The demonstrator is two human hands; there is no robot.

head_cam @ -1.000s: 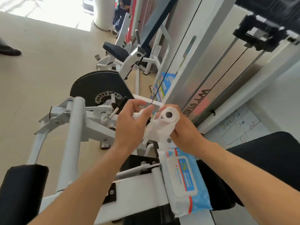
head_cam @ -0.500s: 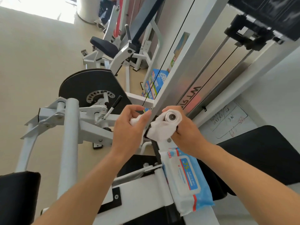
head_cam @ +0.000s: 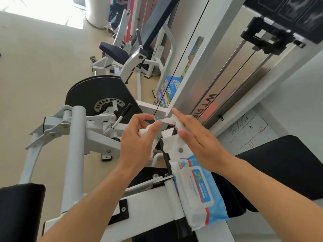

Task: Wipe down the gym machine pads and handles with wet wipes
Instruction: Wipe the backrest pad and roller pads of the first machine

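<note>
Both my hands hold one white wet wipe [head_cam: 167, 143] above the white machine frame [head_cam: 150, 201]. My left hand [head_cam: 138, 138] has a wad of it in its curled fingers and pinches a strip at the fingertips. My right hand [head_cam: 197, 144] holds the other end between thumb and forefinger, its other fingers stretched out. The loose middle of the wipe hangs over a white bracket with a bolt. A blue and white pack of wet wipes [head_cam: 197, 189] lies on the frame just below my right wrist. Black pads sit at the right [head_cam: 283, 165] and lower left [head_cam: 19, 212].
A white roller bar [head_cam: 75, 154] and a black-tipped lever [head_cam: 126, 110] stand left of my hands, before a black cam disc [head_cam: 97, 91]. The weight stack frame [head_cam: 209, 70] with cables rises behind. A blue box [head_cam: 167, 91] and another machine [head_cam: 113, 49] sit farther back.
My right hand has come off the tube end it had wrapped in the wipe, and its fingers have straightened. The wipe is now drawn out between both hands.
</note>
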